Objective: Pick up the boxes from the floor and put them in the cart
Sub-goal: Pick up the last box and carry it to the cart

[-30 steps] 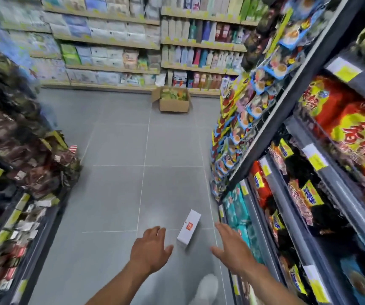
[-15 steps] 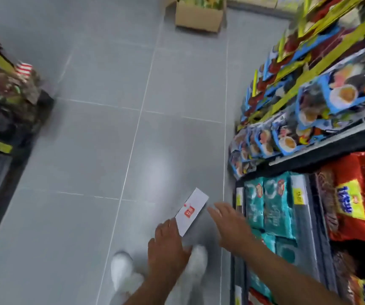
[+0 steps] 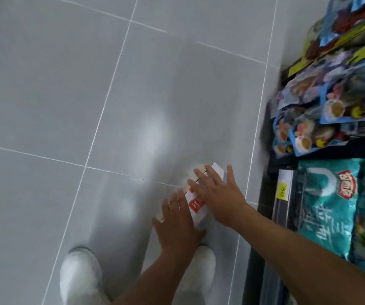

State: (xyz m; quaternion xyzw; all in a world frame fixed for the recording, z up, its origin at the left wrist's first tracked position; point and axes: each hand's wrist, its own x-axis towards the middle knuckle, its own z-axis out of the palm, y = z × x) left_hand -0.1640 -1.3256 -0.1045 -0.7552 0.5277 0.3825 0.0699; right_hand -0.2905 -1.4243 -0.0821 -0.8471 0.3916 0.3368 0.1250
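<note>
Left hand [image 3: 177,226] and right hand [image 3: 219,199] now down at white box [image 3: 196,206], fingers straight.

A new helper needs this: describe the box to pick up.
Find the grey tiled floor beside the snack shelf. Ahead of the white shoes, left hand and right hand reach over a slim box. White with a red label, it alone lies on the floor.

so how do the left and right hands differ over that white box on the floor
The left hand is at the near end of the white box; the right hand reaches further, across its middle. The left hand's fingers lie close together; the right hand's are spread, thumb wide. Both are open, palms down, neither curled round the box yet.
</note>
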